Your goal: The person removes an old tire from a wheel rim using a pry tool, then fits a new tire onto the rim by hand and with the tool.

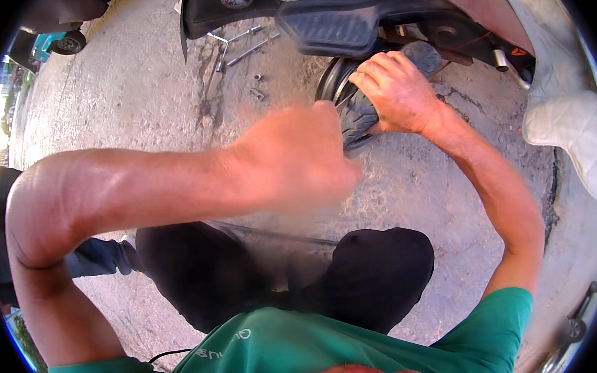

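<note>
My right hand (395, 92) is closed over a black tyre (360, 114) on a dark wheel rim (329, 78), under the black footboard (326, 27) of what looks like a scooter. My left hand (290, 156) is smeared by motion just left of the tyre, partly covering it; its finger state and any contact are unclear. On the concrete ground beyond it lie a metal multi-arm wrench (227, 44), a straight bar (252, 49) and small socket pieces (258, 77).
Another person's leg (98, 257) is at the left, beside my bent knees. A long dark rod (302, 239) lies between my knees and the wheel. Pale quilted material (551, 123) hangs at the right. A small-wheeled object (71, 43) stands at the upper left.
</note>
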`<state>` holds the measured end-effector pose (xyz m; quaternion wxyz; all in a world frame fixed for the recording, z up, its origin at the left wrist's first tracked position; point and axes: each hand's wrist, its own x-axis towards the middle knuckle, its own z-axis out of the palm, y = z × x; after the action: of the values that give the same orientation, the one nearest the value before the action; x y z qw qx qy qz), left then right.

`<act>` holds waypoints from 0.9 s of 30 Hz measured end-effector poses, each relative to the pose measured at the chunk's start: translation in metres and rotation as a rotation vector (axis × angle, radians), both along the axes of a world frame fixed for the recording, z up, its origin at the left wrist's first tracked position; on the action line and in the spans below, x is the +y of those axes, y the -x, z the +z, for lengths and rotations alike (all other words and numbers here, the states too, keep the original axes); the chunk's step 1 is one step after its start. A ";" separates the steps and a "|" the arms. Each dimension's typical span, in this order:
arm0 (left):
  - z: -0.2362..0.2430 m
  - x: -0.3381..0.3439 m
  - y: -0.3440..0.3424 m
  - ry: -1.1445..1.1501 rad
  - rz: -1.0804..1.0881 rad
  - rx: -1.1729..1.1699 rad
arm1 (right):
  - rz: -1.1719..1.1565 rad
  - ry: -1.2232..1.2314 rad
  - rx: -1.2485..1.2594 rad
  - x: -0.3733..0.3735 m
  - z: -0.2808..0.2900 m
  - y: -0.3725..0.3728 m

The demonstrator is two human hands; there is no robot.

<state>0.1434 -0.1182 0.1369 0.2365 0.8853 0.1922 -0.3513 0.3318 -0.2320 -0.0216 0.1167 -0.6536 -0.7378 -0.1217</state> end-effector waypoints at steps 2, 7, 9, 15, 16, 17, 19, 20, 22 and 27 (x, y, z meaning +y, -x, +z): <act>-0.005 0.002 0.000 0.002 0.083 -0.026 | -0.003 0.025 -0.031 0.000 -0.001 0.001; -0.006 0.025 -0.007 0.198 0.393 -0.089 | 0.035 -0.032 0.021 -0.007 0.001 0.002; 0.000 0.028 -0.010 0.240 0.425 -0.090 | 0.037 -0.036 -0.006 -0.009 -0.002 0.007; -0.032 -0.057 0.002 0.131 0.152 -0.145 | -0.008 0.124 -0.061 -0.026 0.001 0.009; -0.034 -0.061 0.008 0.198 0.218 -0.178 | -0.003 0.162 -0.086 -0.026 0.001 0.012; -0.036 -0.063 0.014 0.266 0.284 -0.213 | -0.011 0.180 -0.092 -0.023 -0.004 0.011; -0.043 -0.058 0.023 0.384 0.369 -0.283 | 0.059 0.008 -0.053 -0.023 0.006 0.012; -0.047 -0.053 0.028 0.423 0.387 -0.321 | 0.053 0.005 -0.036 -0.019 0.009 0.013; -0.038 -0.046 0.033 0.500 0.453 -0.326 | 0.035 0.018 0.008 -0.017 0.007 0.012; -0.044 0.024 0.076 0.633 0.520 -0.292 | 0.049 -0.006 0.001 -0.012 0.006 0.011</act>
<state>0.0677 -0.0945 0.0927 0.6017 0.7316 0.2562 -0.1925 0.3211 -0.2441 -0.0154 0.1220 -0.6351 -0.7531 -0.1204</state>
